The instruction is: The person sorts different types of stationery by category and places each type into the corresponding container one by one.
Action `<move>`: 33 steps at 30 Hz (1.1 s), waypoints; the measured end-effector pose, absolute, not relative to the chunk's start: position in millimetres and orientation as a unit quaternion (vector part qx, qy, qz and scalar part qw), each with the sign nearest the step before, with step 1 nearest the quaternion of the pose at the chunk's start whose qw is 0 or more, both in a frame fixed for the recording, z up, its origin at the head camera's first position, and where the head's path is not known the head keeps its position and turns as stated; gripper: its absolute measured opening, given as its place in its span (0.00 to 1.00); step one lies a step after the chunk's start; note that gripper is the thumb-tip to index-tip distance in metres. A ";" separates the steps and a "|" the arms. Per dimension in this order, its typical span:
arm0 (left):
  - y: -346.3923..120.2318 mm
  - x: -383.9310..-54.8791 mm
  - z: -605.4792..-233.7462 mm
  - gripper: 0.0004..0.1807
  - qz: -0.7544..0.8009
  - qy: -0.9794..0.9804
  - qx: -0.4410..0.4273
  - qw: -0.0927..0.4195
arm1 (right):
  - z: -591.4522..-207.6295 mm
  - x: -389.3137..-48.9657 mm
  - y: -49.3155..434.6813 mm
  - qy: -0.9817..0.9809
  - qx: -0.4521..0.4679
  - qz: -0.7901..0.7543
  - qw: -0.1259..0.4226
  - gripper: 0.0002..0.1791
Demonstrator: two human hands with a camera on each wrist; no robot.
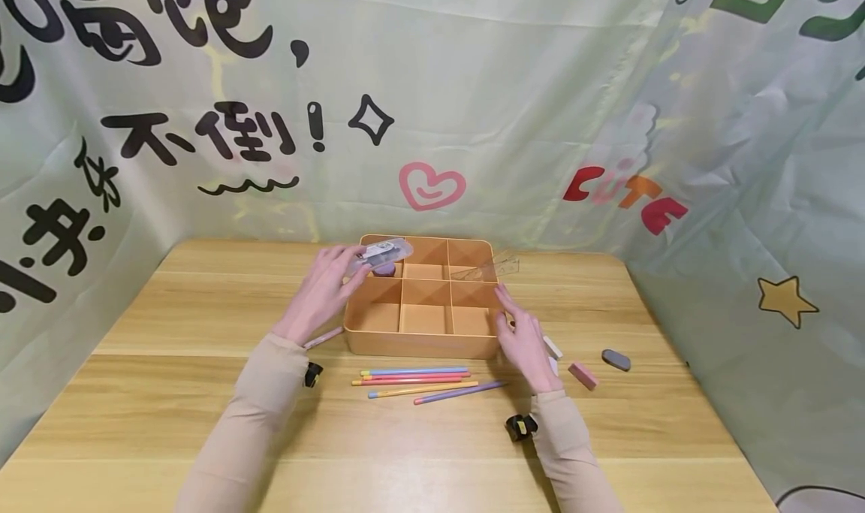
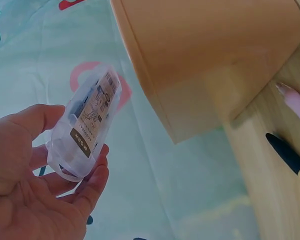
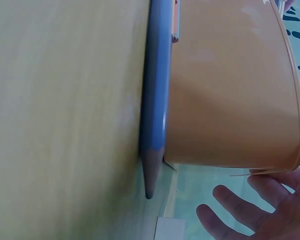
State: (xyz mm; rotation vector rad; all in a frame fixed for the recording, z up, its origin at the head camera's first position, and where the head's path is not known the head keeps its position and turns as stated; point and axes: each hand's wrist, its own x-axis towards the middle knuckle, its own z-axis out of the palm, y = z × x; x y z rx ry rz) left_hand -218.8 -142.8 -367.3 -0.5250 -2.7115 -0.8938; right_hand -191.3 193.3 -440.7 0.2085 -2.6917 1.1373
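My left hand holds a clear plastic case with a printed label over the back left of a tan divided organizer box. In the left wrist view the case lies between thumb and fingers, dark contents dimly visible. A purple object sits in the box's back left compartment, partly hidden by the case. My right hand touches the box's right side near the front corner, its fingers extended. A clear ruler-like piece sticks out over the back right rim.
Several coloured pencils lie before the box. To the right are a pink eraser, a dark grey oval object and a white block. A pinkish pen lies left of the box. Printed cloth stands behind the table.
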 end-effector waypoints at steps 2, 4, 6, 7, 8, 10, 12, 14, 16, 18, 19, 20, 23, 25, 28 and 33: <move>-139.9 -220.8 -365.6 0.25 -0.300 -0.929 -0.184 0.117 | -440.4 -191.5 193.2 -0.914 0.069 0.385 0.106 0.27; -137.4 -222.3 -363.8 0.25 -0.296 -0.930 -0.185 0.115 | -439.7 -191.3 192.9 -0.914 0.067 0.385 0.106 0.27; -135.0 -224.0 -361.9 0.24 -0.290 -0.932 -0.185 0.114 | -439.3 -191.2 192.3 -0.914 0.067 0.385 0.106 0.27; -133.9 -224.9 -361.0 0.24 -0.288 -0.933 -0.185 0.113 | -439.3 -191.2 192.1 -0.914 0.067 0.385 0.106 0.27; -132.7 -225.6 -360.0 0.24 -0.285 -0.934 -0.185 0.112 | -439.2 -191.2 192.0 -0.914 0.067 0.386 0.106 0.27; -130.1 -227.4 -357.8 0.24 -0.279 -0.935 -0.188 0.110 | -439.0 -190.8 191.9 -0.914 0.067 0.386 0.107 0.27; -127.1 -229.3 -355.5 0.24 -0.273 -0.937 -0.192 0.108 | -439.0 -190.7 192.0 -0.913 0.068 0.387 0.108 0.27; -124.1 -231.3 -353.4 0.24 -0.270 -0.937 -0.196 0.104 | -439.1 -190.7 192.1 -0.914 0.067 0.386 0.109 0.27; -121.1 -233.5 -351.9 0.24 -0.267 -0.937 -0.199 0.100 | -439.2 -190.7 192.1 -0.914 0.064 0.385 0.108 0.27; -118.2 -235.9 -351.0 0.24 -0.260 -0.938 -0.205 0.099 | -439.5 -191.0 191.9 -0.915 0.061 0.385 0.107 0.27; -116.7 -237.2 -350.8 0.24 -0.258 -0.939 -0.207 0.097 | -439.7 -191.0 191.8 -0.915 0.059 0.385 0.106 0.27; -115.3 -238.5 -350.8 0.23 -0.254 -0.939 -0.210 0.096 | -439.8 -191.0 191.6 -0.915 0.058 0.385 0.105 0.27; -111.3 -241.6 -351.1 0.23 -0.242 -0.941 -0.217 0.095 | -440.3 -191.1 191.3 -0.915 0.055 0.386 0.104 0.27; -108.5 -243.5 -351.5 0.23 -0.235 -0.942 -0.219 0.094 | -440.4 -190.9 191.1 -0.914 0.054 0.388 0.105 0.27; -104.5 -245.6 -352.1 0.22 -0.223 -0.945 -0.224 0.090 | -441.1 -191.4 191.2 -0.914 0.057 0.387 0.110 0.27; -98.0 -249.0 -352.6 0.22 -0.211 -0.948 -0.227 0.077 | -441.3 -191.7 191.9 -0.914 0.061 0.385 0.112 0.26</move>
